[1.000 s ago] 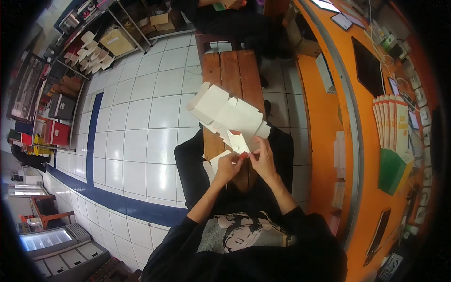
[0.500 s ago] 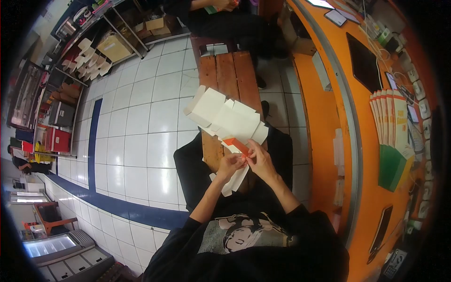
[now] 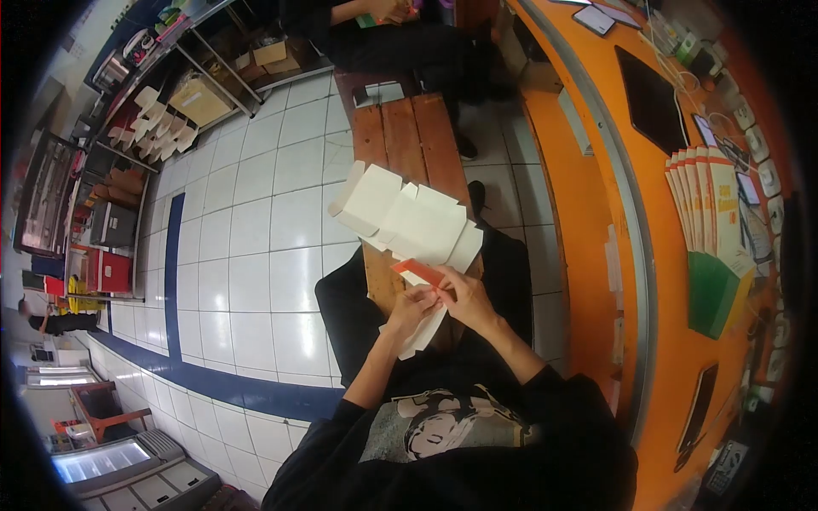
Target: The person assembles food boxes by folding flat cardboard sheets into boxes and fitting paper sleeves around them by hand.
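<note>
Between my hands is a small red-and-white folded card piece (image 3: 416,272). My left hand (image 3: 411,310) has its fingers closed on the lower end of this piece. My right hand (image 3: 465,296) pinches it from the right, its fingertips meeting those of my left hand. Just beyond them, unfolded white cardboard sheets (image 3: 415,223) lie across the wooden bench (image 3: 407,140). Another white cardboard piece (image 3: 423,337) shows below my hands, over the bench's near end. The fingertips partly hide the small piece.
To the right, an orange counter (image 3: 596,183) carries fanned-out cartons (image 3: 710,200), a green carton (image 3: 716,294), a black tablet (image 3: 652,100) and phones. A seated person (image 3: 388,38) is beyond the bench. Shelves (image 3: 128,157) with boxes stand at the left.
The small piece has turned from its white inner side to its red side, and its far end has swung left. The view has shifted slightly.
</note>
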Available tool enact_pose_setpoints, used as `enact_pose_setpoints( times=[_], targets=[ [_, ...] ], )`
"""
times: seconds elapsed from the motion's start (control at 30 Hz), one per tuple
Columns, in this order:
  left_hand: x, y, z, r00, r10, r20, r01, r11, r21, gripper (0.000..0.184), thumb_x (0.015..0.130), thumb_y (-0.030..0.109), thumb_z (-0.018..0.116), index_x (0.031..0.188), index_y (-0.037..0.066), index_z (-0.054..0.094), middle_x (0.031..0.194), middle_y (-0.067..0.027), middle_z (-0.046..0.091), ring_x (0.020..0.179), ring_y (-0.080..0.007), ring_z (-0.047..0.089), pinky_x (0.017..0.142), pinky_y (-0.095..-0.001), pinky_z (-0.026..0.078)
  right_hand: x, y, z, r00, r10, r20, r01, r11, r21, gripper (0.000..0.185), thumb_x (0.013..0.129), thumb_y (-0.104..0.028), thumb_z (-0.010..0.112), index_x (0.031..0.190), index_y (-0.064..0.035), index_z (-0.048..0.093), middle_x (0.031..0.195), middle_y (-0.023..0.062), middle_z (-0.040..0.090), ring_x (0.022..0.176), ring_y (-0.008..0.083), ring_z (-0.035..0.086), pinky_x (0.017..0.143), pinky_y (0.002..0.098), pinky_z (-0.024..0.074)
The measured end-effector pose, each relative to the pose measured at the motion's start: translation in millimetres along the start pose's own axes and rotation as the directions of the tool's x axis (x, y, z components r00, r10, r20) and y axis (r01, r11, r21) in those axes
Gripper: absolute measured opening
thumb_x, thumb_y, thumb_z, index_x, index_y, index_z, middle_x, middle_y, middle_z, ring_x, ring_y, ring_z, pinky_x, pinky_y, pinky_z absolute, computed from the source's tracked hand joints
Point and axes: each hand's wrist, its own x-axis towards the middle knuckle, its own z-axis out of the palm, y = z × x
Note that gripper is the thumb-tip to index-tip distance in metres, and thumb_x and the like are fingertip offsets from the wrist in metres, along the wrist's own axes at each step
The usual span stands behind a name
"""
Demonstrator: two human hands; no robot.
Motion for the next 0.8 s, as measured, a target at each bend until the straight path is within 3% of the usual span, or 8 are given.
enact_pose_setpoints(
  times=[0.07, 0.2, 0.47, 0.57, 0.63, 0.67, 0.73, 0.8],
  targets=[
    [0.0, 0.3, -1.6, 1.000, -0.003, -0.006, 0.003, 0.998, -0.066, 0.016, 0.087, 0.007, 0.061, 0.101, -0.001, 0.059, 0.093, -0.0092, 0.061, 0.087, -0.0176, 0.062, 0.082, -0.0292, 0.054, -0.5, 0.0, -1.3, 0.997, 0.009, -0.075, 0.003, 0.986, 0.167, 0.037, 0.074, 0.001, 0.064, 0.109, -0.0031, 0.052, 0.078, 0.0132, 0.062, 0.071, 0.0278, 0.065, 0.062, 0.0328, 0.0511],
    [0.3, 1.7, 1.5, 1.000, -0.012, 0.018, 0.012, 1.000, -0.020, 0.018, 0.087, 0.008, 0.061, 0.103, 0.000, 0.058, 0.094, -0.0086, 0.061, 0.087, -0.0171, 0.062, 0.082, -0.0287, 0.054, -4.9, 0.5, 1.0, 0.984, 0.007, -0.176, -0.002, 1.000, 0.025, 0.028, 0.077, 0.001, 0.062, 0.104, -0.0024, 0.053, 0.078, 0.0144, 0.063, 0.075, 0.0293, 0.064, 0.065, 0.0352, 0.0502],
    [-13.2, 10.1, 17.3, 0.996, 0.091, 0.016, -0.092, 0.993, 0.072, 0.026, 0.087, 0.009, 0.061, 0.111, 0.000, 0.056, 0.104, -0.0096, 0.059, 0.095, -0.0173, 0.060, 0.085, -0.0302, 0.052, -13.0, -14.6, -7.1, 0.994, 0.083, 0.076, -0.088, 0.994, 0.059, 0.031, 0.083, -0.009, 0.057, 0.113, -0.0035, 0.050, 0.083, 0.0175, 0.062, 0.078, 0.0347, 0.061, 0.070, 0.0410, 0.0485],
    [-12.2, 8.5, 15.0, 0.998, 0.065, 0.019, -0.067, 0.983, 0.174, 0.032, 0.085, 0.008, 0.063, 0.115, 0.000, 0.054, 0.108, -0.0102, 0.058, 0.099, -0.0193, 0.058, 0.086, -0.0315, 0.051, -2.9, -27.0, -20.9, 0.985, 0.134, 0.110, -0.131, 0.991, -0.033, 0.036, 0.081, -0.010, 0.060, 0.115, -0.0052, 0.051, 0.089, 0.0175, 0.061, 0.083, 0.0350, 0.061, 0.073, 0.0416, 0.0489],
    [-7.5, 0.4, 18.0, 0.955, 0.281, 0.099, -0.295, 0.851, 0.434, 0.037, 0.083, 0.006, 0.066, 0.117, -0.002, 0.051, 0.109, -0.0106, 0.057, 0.101, -0.0213, 0.057, 0.088, -0.0327, 0.049, 0.7, -21.1, -17.7, 1.000, 0.015, 0.024, -0.013, 0.999, -0.044, 0.038, 0.080, -0.009, 0.061, 0.117, -0.0049, 0.051, 0.090, 0.0179, 0.060, 0.082, 0.0357, 0.061, 0.073, 0.0411, 0.0492],
    [-10.8, 6.0, 22.4, 0.953, 0.285, 0.100, -0.299, 0.849, 0.436, 0.037, 0.083, 0.006, 0.066, 0.117, -0.002, 0.051, 0.109, -0.0106, 0.057, 0.101, -0.0213, 0.057, 0.088, -0.0327, 0.049, 3.0, -16.8, -15.0, 0.993, -0.106, -0.060, 0.102, 0.993, -0.064, 0.040, 0.079, -0.007, 0.062, 0.118, -0.0047, 0.052, 0.091, 0.0184, 0.059, 0.082, 0.0364, 0.061, 0.074, 0.0406, 0.0495],
    [-24.9, 22.9, 36.5, 0.970, 0.093, 0.225, -0.181, 0.892, 0.415, 0.039, 0.081, 0.003, 0.066, 0.116, -0.003, 0.050, 0.111, -0.0115, 0.056, 0.105, -0.0219, 0.055, 0.090, -0.0336, 0.047, 4.7, -6.5, -10.5, 0.995, -0.089, -0.040, 0.086, 0.994, -0.066, 0.037, 0.077, -0.007, 0.063, 0.113, -0.0055, 0.054, 0.093, 0.0153, 0.059, 0.083, 0.0348, 0.061, 0.073, 0.0400, 0.0500],
    [-29.3, 29.8, 36.5, 0.974, 0.092, 0.207, -0.148, 0.949, 0.277, 0.040, 0.083, 0.004, 0.064, 0.119, -0.002, 0.047, 0.115, -0.0122, 0.054, 0.109, -0.0231, 0.054, 0.092, -0.0350, 0.046, 4.4, -2.5, -9.4, 0.998, -0.067, -0.019, 0.066, 0.995, -0.069, 0.034, 0.076, -0.006, 0.064, 0.109, -0.0063, 0.057, 0.094, 0.0123, 0.059, 0.084, 0.0332, 0.061, 0.073, 0.0395, 0.0506]
  ],
)
